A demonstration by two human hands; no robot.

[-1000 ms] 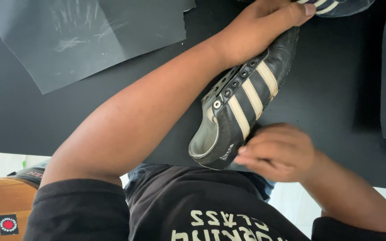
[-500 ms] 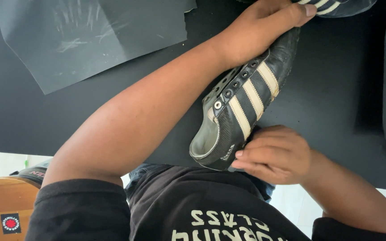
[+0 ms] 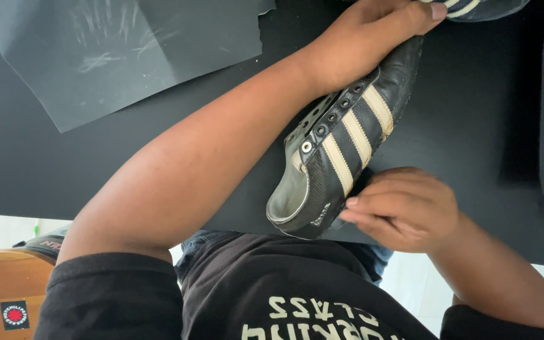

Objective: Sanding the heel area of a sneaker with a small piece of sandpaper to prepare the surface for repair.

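At table's near edge (image 3: 127, 201), left hand (image 3: 360, 38) and right hand (image 3: 404, 208) both gripping black striped shoe (image 3: 341, 151).

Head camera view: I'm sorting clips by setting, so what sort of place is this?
Probably a home or small workshop table used for shoe work. A worn black shoe with pale stripes lies on a black table, a scuffed dark sheet lies beside it, and a wooden seat shows below.
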